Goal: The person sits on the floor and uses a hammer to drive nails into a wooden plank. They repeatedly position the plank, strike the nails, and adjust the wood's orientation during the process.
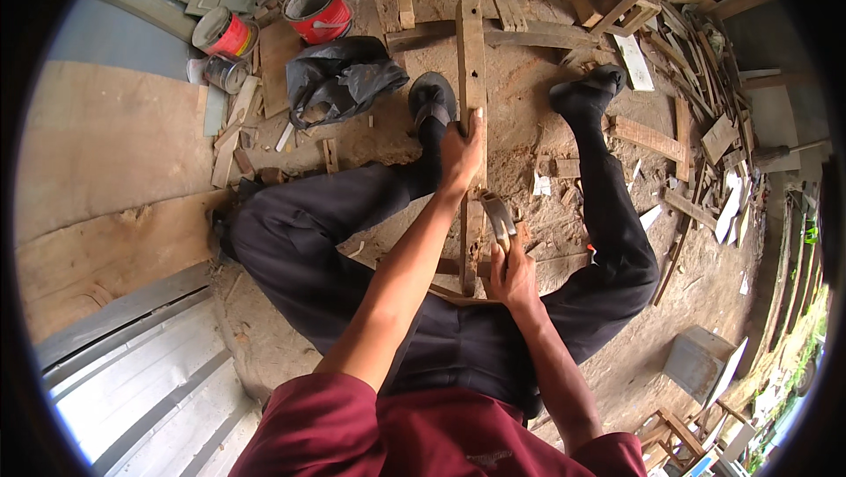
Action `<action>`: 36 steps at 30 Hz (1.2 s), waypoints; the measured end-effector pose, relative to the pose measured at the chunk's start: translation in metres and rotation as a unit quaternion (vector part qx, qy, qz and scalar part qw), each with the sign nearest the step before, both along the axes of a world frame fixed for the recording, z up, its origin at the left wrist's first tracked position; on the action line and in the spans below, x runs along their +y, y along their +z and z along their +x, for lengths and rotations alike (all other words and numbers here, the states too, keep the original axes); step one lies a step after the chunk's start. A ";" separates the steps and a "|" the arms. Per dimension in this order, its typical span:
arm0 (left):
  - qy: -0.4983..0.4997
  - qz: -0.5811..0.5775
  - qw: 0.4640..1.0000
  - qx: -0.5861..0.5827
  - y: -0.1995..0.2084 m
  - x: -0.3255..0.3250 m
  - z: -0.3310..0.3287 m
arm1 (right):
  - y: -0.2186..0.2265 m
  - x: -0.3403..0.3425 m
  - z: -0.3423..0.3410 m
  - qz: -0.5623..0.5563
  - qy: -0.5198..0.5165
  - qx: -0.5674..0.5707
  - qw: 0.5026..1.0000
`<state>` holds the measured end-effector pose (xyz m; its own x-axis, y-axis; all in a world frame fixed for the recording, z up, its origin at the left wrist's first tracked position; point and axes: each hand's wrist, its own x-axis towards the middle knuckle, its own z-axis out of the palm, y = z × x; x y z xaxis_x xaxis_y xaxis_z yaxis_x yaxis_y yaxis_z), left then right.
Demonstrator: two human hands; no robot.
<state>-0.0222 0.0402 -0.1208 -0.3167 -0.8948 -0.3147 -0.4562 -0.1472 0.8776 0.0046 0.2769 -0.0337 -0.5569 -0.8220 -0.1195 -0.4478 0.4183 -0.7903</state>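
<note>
A long narrow wooden plank [471, 54] with dark holes near its far end runs away from me between my legs. My left hand [463, 155] is wrapped round it about midway, the thumb lying along the wood. In my right hand [514, 276] is a claw hammer [499, 215], gripped close under its metal head. The head is beside the plank's right edge, nearer to me than my left hand. Whether it touches the wood I cannot tell. Most of the hammer's handle is hidden by my fingers. The plank's near end reaches a crosspiece close to my lap.
Red paint cans [317, 11] and a black plastic bag [342, 80] sit at the far left. A wooden crossbar [529, 34] lies under the plank's far end. Scrap wood [648, 137] litters the right side. A large wooden board [115, 151] stands on the left.
</note>
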 end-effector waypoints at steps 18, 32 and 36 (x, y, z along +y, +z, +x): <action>0.016 -0.091 0.996 0.005 -0.016 0.007 -0.005 | -0.022 0.013 -0.022 -0.038 0.018 0.039 0.998; -0.040 -0.114 0.992 -0.040 -0.009 0.006 -0.008 | -0.033 0.013 -0.021 0.016 -0.043 0.027 0.999; -0.060 -0.077 0.995 0.007 -0.009 0.001 -0.004 | -0.009 0.016 -0.029 -0.046 -0.053 -0.031 0.997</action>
<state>-0.0264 0.0413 -0.1295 -0.4269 -0.8878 -0.1717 -0.4494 0.0435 0.8923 -0.0248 0.2926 -0.0425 -0.6354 -0.7677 -0.0828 -0.3533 0.3844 -0.8529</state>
